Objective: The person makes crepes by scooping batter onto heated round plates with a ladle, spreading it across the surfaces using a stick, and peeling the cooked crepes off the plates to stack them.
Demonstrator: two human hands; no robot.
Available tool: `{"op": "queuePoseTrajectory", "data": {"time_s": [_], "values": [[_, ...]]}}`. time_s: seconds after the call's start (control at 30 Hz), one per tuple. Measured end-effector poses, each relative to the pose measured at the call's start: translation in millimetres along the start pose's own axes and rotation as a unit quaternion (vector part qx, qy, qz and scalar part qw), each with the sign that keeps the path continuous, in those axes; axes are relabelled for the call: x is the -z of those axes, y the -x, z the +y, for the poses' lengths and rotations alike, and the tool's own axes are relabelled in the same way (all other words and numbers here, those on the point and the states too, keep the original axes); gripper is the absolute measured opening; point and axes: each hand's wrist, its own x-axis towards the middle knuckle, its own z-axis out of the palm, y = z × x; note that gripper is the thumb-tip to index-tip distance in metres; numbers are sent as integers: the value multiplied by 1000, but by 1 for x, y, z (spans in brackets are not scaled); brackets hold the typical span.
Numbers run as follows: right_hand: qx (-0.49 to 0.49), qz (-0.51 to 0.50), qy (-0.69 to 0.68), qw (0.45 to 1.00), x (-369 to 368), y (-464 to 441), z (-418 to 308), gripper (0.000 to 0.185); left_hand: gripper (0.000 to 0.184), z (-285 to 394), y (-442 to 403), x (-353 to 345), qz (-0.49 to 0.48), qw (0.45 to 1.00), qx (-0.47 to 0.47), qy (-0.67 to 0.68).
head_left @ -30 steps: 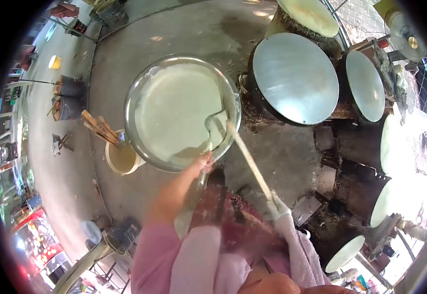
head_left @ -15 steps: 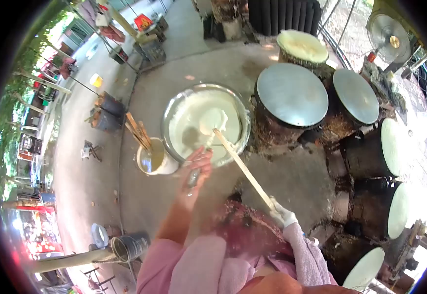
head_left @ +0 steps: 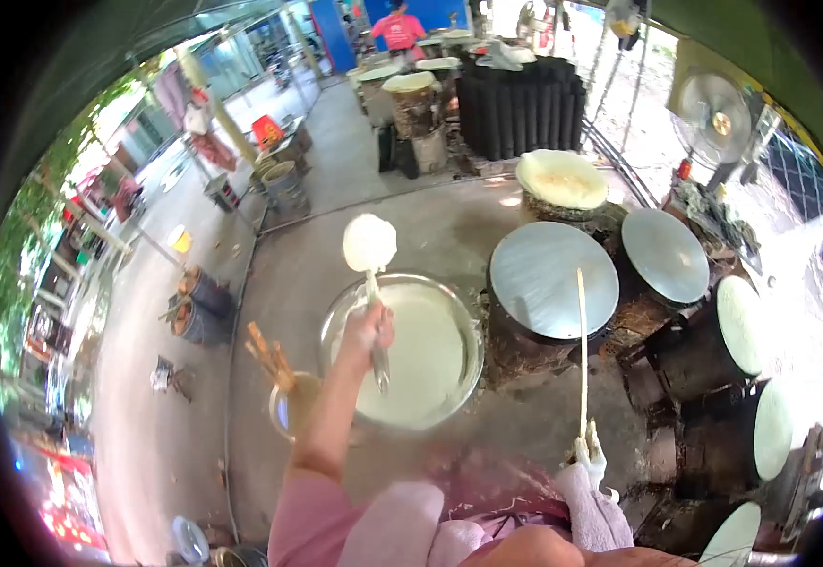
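Left hand: we see the left hand [head_left: 371, 331] with fingers closed around the handle of the ladle [head_left: 370, 242]; the handle's lower end projects below the fist.
Ladle: raised, its bowl white and bright, in front of the far-left rim of the metal basin [head_left: 479, 345].
Basin: wide and round, holding pale liquid [head_left: 421, 354].
Right hand: we see the right hand [head_left: 589, 460], white-covered, closed on the near end of the long stick [head_left: 582, 359] – some fingers extend along it.
Stick: near upright in view, tip over the large round cover [head_left: 548, 283]; we cannot tell whether they touch.
Left of basin: the bucket [head_left: 289, 425] – wooden sticks [head_left: 268, 357] leaning out.
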Motion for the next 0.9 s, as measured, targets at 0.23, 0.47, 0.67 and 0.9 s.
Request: {"op": "queuePoseTrajectory", "data": {"time_s": [0.23,0.47,0.67,0.9], "values": [[-4,4,67,998,-4,-31,-28,47,29,6,-90,-72,-175,937,235,189],[-73,15,93,993,11,-127,-77,50,31,-82,-180,-211,-180,931,262,181],[101,10,325,940,19,-252,-125,54,35,-157,-233,-332,-153,982,107,10],[-30,-56,607,792,5,-340,-136,57,35,-268,-279,-364,45,952,-61,-298]]}}
